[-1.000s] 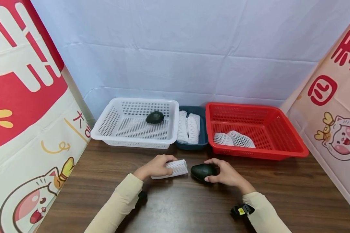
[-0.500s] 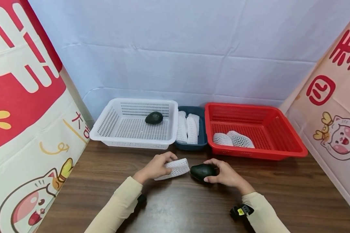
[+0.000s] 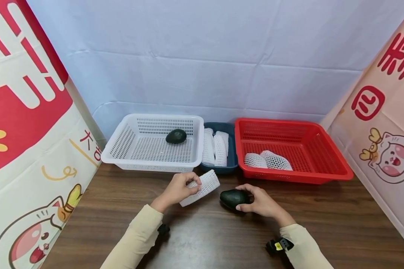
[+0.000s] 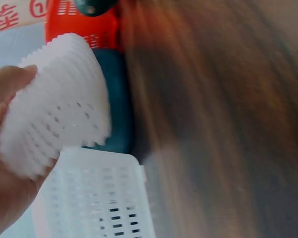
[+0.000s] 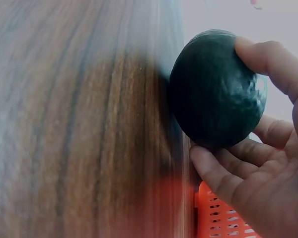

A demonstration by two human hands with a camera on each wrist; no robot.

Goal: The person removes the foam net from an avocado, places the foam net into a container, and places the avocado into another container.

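A white foam net sleeve [image 3: 206, 186] is pinched between the thumb and fingers of my left hand [image 3: 179, 188], tilted up toward the right; in the left wrist view the sleeve [image 4: 59, 109] looks flattened. To its right, my right hand [image 3: 260, 201] grips a dark green avocado [image 3: 233, 198] from the right side, thumb near and fingers far. The avocado's narrow end points left toward the sleeve, with a small gap between them. In the right wrist view the avocado [image 5: 218, 89] sits between thumb and curled fingers, close to the tabletop.
Behind the hands stand a white basket [image 3: 155, 164] with one avocado [image 3: 176, 136], a dark blue bin [image 3: 231, 149] with several foam sleeves [image 3: 220, 150], and a red basket [image 3: 299, 176] with two net-wrapped items [image 3: 275, 160]. All rest on the brown wooden table [image 3: 205, 239].
My left hand has raised the sleeve's right end, and the sleeve now tilts more steeply. My right hand and the avocado stay nearly in place. The head view has shifted slightly.
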